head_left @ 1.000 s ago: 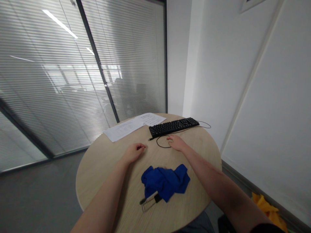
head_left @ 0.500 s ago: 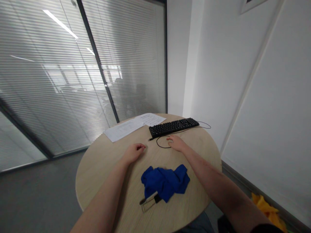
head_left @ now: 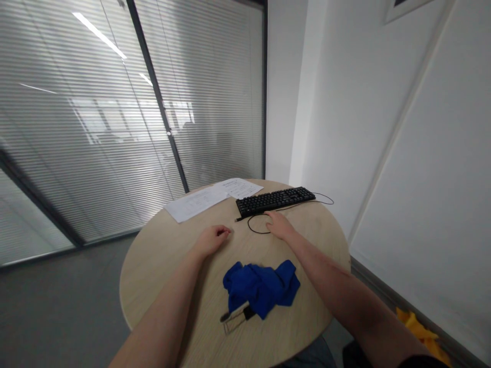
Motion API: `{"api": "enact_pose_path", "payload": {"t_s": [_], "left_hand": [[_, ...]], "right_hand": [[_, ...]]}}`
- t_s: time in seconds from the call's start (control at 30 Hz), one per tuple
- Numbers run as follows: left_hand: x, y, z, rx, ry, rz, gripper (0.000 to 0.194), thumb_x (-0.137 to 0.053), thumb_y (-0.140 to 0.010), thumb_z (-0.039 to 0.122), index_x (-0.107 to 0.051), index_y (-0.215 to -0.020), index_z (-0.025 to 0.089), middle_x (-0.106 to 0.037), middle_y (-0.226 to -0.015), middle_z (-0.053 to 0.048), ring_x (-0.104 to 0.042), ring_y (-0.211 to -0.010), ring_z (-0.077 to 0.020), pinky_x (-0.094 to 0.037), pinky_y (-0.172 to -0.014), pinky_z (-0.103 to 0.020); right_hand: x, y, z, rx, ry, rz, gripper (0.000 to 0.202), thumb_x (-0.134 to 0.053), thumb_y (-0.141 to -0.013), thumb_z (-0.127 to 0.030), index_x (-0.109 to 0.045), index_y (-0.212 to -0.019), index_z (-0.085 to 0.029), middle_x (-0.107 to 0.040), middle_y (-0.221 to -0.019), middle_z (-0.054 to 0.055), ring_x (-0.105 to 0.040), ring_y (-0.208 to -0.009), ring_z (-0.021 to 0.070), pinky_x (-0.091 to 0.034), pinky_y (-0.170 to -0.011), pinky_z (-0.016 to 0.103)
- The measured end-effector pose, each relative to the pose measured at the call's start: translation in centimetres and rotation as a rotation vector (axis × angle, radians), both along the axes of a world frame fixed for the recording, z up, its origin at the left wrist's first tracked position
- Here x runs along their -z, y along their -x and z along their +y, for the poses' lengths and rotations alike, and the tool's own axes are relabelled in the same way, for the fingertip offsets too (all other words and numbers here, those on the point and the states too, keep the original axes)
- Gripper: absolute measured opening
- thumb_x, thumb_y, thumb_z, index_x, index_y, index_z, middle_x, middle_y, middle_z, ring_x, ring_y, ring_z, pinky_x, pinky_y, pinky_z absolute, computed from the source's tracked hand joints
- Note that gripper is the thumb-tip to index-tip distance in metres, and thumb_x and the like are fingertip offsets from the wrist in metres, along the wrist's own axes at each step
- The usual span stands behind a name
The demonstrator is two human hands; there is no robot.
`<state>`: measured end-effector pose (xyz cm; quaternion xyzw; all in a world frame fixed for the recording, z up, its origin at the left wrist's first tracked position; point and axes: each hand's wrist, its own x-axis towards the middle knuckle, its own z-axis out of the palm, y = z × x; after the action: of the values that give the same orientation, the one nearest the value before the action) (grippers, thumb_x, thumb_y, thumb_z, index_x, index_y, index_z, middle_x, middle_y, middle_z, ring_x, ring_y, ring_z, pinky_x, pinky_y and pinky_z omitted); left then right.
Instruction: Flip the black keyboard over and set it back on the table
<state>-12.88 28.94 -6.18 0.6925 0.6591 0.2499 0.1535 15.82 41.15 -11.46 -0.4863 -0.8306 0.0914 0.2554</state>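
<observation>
My left hand (head_left: 211,238) rests on the round wooden table (head_left: 153,266) with its fingers curled loosely and nothing in it. My right hand (head_left: 280,225) lies flat on the table, fingers spread, right beside the loop of black cable (head_left: 256,225) and just in front of the black keyboard (head_left: 275,200). A crumpled blue cloth (head_left: 261,286) lies between my forearms, nearer to me. A small brush with a wire handle (head_left: 235,318) sits at the cloth's near left edge.
Two sheets of printed paper (head_left: 209,197) lie at the table's far side, left of the keyboard. Glass walls with blinds stand behind the table, a white wall to the right. Something yellow (head_left: 416,327) lies on the floor at the lower right.
My right hand has edged slightly toward the keyboard. The view has shifted a little; my left hand has not moved.
</observation>
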Motion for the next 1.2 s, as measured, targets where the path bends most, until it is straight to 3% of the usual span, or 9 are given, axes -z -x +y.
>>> {"api": "enact_pose_path", "payload": {"t_s": [0.2,0.43,0.53,0.7,0.8,0.93,1.2], "left_hand": [[0.1,-0.1,0.0,-0.013,-0.008,-0.023,0.037,-0.056,-0.083,0.04,-0.08,-0.102,0.019,-0.08,-0.101,-0.009,-0.072,-0.093,-0.0273,-0.053,-0.087,-0.037],[0.5,-0.5,-0.2,-0.023,-0.007,-0.026,0.029,-0.058,-0.088,0.032,-0.08,-0.101,0.02,-0.08,-0.101,-0.007,-0.072,-0.094,-0.0242,-0.053,-0.088,-0.033],[0.6,-0.8,-0.3,-0.032,0.01,-0.031,0.024,-0.062,-0.093,0.033,-0.077,-0.103,0.018,-0.078,-0.101,-0.008,-0.071,-0.093,-0.022,-0.054,-0.091,-0.037],[0.8,-1.3,-0.5,-0.046,0.027,-0.042,0.028,-0.065,-0.098,0.042,-0.072,-0.103,0.016,-0.075,-0.102,-0.006,-0.07,-0.096,-0.0212,-0.055,-0.095,-0.044],[0.8,-1.6,-0.4,-0.049,0.027,-0.044,0.027,-0.066,-0.098,0.042,-0.072,-0.103,0.016,-0.074,-0.101,-0.006,-0.07,-0.095,-0.0208,-0.056,-0.094,-0.044],[0.7,-1.6,-0.2,-0.084,-0.015,-0.035,0.026,-0.067,-0.097,0.041,-0.072,-0.103,0.016,-0.073,-0.105,-0.007,-0.069,-0.099,-0.0218,-0.055,-0.097,-0.045],[0.4,0.3,0.1,-0.303,-0.18,0.012,0.03,-0.063,-0.098,0.039,-0.069,-0.117,0.016,-0.068,-0.127,-0.012,-0.063,-0.12,-0.026,-0.047,-0.109,-0.05]], "right_hand": [[0.0,0.7,2.0,0.183,-0.056,-0.005,0.057,-0.055,-0.096,-0.028,-0.048,-0.151,-0.015,-0.043,-0.156,0.018,-0.036,-0.146,0.0283,-0.027,-0.123,0.044],[-0.8,-0.4,4.4,0.342,-0.034,-0.036,0.053,-0.043,-0.103,-0.039,-0.049,-0.151,-0.018,-0.043,-0.156,0.017,-0.036,-0.146,0.0322,-0.03,-0.12,0.054],[-0.7,-1.1,5.4,0.391,-0.009,-0.06,0.054,-0.036,-0.106,-0.041,-0.047,-0.153,-0.019,-0.04,-0.158,0.016,-0.033,-0.148,0.0339,-0.028,-0.12,0.058],[-0.5,-1.5,6.1,0.372,0.011,-0.13,0.051,-0.035,-0.106,-0.044,-0.055,-0.148,-0.022,-0.045,-0.155,0.014,-0.035,-0.147,0.0348,-0.028,-0.118,0.061],[-0.6,-1.5,5.6,0.354,-0.009,-0.156,0.05,-0.035,-0.106,-0.042,-0.057,-0.145,-0.021,-0.05,-0.15,0.015,-0.044,-0.14,0.0326,-0.033,-0.117,0.055],[-1.2,-1.4,4.0,0.298,-0.043,-0.178,0.046,-0.037,-0.107,-0.038,-0.062,-0.141,-0.022,-0.057,-0.141,0.014,-0.051,-0.131,0.0285,-0.037,-0.114,0.042],[-1.5,1.1,-0.4,0.108,-0.065,-0.168,0.039,-0.04,-0.106,-0.043,-0.073,-0.123,-0.029,-0.065,-0.126,0.01,-0.056,-0.118,0.028,-0.045,-0.103,0.039]]}}
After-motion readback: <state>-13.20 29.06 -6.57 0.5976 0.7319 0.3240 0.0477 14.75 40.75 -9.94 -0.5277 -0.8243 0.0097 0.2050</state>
